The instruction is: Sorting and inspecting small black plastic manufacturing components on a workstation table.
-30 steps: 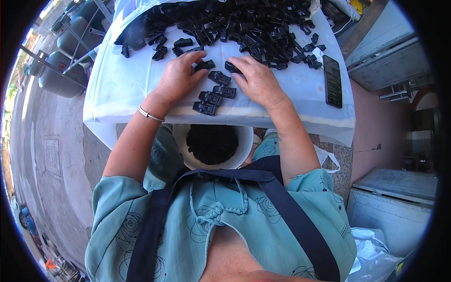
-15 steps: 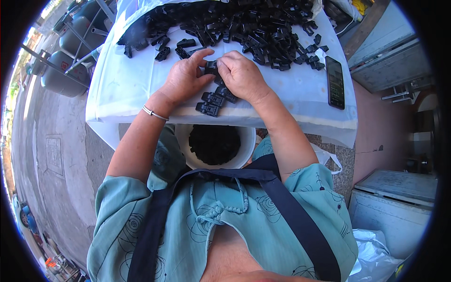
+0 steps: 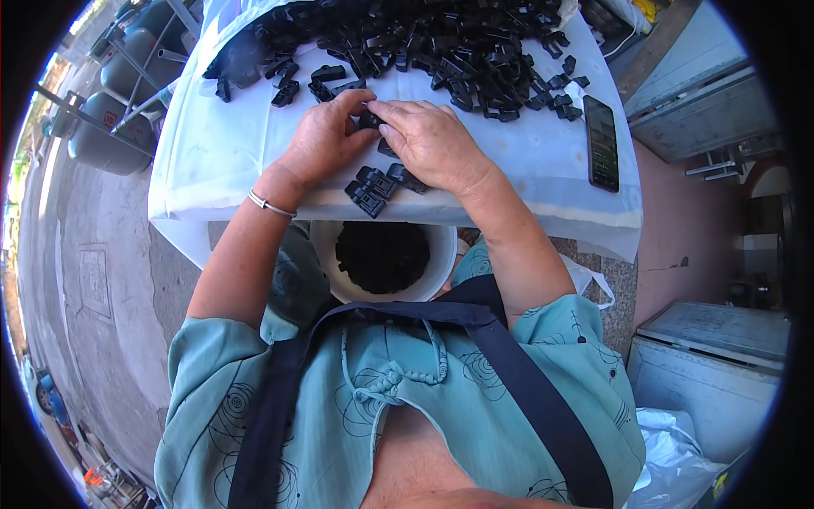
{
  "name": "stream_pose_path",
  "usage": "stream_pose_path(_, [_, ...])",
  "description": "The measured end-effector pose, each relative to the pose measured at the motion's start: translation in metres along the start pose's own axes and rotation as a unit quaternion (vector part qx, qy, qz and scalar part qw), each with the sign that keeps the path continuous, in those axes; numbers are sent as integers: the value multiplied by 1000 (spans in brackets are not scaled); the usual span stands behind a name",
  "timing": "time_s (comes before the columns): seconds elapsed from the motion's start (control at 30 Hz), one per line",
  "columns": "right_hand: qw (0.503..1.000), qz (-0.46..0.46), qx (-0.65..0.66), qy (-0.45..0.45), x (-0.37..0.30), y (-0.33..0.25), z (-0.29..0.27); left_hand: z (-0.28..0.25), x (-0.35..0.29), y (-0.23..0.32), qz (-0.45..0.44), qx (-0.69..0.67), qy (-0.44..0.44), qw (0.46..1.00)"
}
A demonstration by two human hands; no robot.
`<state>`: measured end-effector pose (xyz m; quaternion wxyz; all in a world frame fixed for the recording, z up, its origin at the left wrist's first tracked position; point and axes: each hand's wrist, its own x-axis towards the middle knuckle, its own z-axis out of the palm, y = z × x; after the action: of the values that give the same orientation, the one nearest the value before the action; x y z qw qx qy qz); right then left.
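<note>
Above the white-covered table, my left hand [image 3: 326, 136] and my right hand [image 3: 428, 142] meet with fingers curled around a small black plastic part [image 3: 368, 121]. Thumbs and forefingers pinch it from both sides and hide much of it. Below my right hand lie several similar black parts [image 3: 373, 185], a few side by side near the table's front edge, another partly covered by the hand. Whether these are joined to the held part cannot be seen. A large heap of black plastic parts [image 3: 424, 42] spreads across the far side, with loose ones just beyond my left hand.
A dark phone [image 3: 602, 144] lies at the right of the white table cover [image 3: 220, 161]. Beneath the front edge, a white bucket [image 3: 441, 276] holds dark pieces. Grey tanks with metal bars [image 3: 110, 131] stand at left; a pale metal cabinet [image 3: 708, 360] is at right.
My right hand has tilted over the held part, its fingers now reaching across to my left fingertips. The row of parts below has turned and shifted slightly left.
</note>
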<state>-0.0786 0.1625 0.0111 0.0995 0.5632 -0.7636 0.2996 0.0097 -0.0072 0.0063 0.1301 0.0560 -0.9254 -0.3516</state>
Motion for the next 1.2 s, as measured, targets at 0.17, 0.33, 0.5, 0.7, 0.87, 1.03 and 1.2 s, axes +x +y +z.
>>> stream_pose_path(0.17, [997,-6,73,-12,3,12,0,-2,7,-3,34,-58,-10,998])
stream_pose_path(0.33, [998,-12,35,-53,7,7,-2,-4,6,-3,48,-62,-34,996])
stream_pose_path(0.5, [995,22,-82,-57,-19,-10,4,-18,-13,-6,58,-20,4,998])
stream_pose_path(0.7, [1000,5,-21,23,-21,1,-1,-6,10,-8,55,85,166,981])
stream_pose_path(0.87, [946,186,-250,85,-18,29,-33,5,9,1,55,63,95,992])
stream_pose_path(1.03, [955,159,-243,66,-16,40,-18,3,4,-1,46,111,105,987])
stream_pose_path(1.2, [983,170,-29,66,-18,27,-23,-11,-2,-1,47,115,91,988])
